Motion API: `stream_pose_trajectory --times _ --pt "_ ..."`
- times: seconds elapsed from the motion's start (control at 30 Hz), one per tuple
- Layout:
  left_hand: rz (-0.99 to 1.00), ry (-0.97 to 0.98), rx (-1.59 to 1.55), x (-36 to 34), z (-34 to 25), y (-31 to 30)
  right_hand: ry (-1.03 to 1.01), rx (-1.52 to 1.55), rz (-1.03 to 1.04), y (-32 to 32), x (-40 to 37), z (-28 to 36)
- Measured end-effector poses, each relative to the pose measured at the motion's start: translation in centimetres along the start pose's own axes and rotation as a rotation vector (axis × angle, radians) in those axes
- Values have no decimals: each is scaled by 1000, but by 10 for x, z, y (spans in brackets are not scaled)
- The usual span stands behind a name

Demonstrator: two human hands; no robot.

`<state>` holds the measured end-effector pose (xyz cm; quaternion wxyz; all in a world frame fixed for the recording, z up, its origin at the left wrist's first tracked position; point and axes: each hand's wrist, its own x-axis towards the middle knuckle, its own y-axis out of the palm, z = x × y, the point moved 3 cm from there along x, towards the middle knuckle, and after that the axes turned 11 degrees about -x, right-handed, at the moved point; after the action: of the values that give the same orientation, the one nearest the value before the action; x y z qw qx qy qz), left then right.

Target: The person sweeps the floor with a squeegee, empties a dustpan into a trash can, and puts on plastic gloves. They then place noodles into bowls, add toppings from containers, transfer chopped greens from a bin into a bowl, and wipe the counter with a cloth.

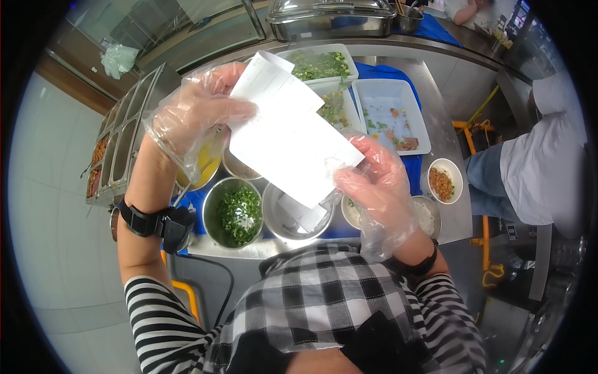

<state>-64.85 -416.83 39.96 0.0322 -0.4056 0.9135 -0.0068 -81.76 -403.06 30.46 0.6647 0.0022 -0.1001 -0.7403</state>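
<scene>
Two overlapping white paper slips [283,146], like receipts, are stretched between my gloved hands above the counter. My left hand [202,109], in a clear plastic glove, pinches their left edge with the thumb on top. At the lower right corner, my right hand [377,184], gloved too, grips the paper between thumb and fingers. Below the slips stands a steel bowl [274,212] with more white paper inside. Left of it is a steel bowl of chopped green herbs [233,212]. Any print on the slips is too faint to read.
White trays hold chopped greens [321,65] and a few scraps [405,144]. A paper bowl with brown topping [442,182] sits at the counter's right edge, beside a standing person [529,156]. Steel food wells [121,134] are at left, a chafing dish [330,25] at the back.
</scene>
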Motion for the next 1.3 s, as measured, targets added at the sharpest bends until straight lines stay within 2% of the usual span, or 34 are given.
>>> stream_pose_trajectory --times 0.13,0.2,0.37,0.53,0.7,0.87,1.0,1.03,1.07,1.1,1.13,1.2,1.27,1.3 --pt "14 -43 -58 0 3 1 33 52 24 0 -2 1" --pt "4 -25 -86 0 2 2 -44 -48 4 -2 0 -2" --pt "23 -113 76 -8 -6 4 45 51 75 2 -1 5" --pt "36 -69 73 -15 -10 17 37 50 135 4 -3 11" --pt "54 -64 66 -18 -11 16 130 12 144 2 -6 11" --pt "96 -64 -3 -20 -13 17 80 -8 149 3 -7 9" --pt "34 -36 5 -24 -5 15 119 -84 162 -5 -6 -1" --pt "61 -118 173 -25 2 14 137 -80 173 -9 -5 -8" --pt "90 -203 338 -25 10 12 57 -150 57 -20 -3 -12" --pt "88 -169 473 -20 60 -6 -26 -223 -57 -31 -4 -14" --pt "89 -132 610 -16 120 -25 -13 -222 -43 -37 -6 -18" --pt "214 198 1252 -29 159 24 108 -311 -227 -55 -9 -25" --pt "281 -12 1213 -38 242 37 138 -340 -202 -65 -14 -39" --pt "286 -15 1206 -49 243 42 161 -374 -207 -73 -19 -46"
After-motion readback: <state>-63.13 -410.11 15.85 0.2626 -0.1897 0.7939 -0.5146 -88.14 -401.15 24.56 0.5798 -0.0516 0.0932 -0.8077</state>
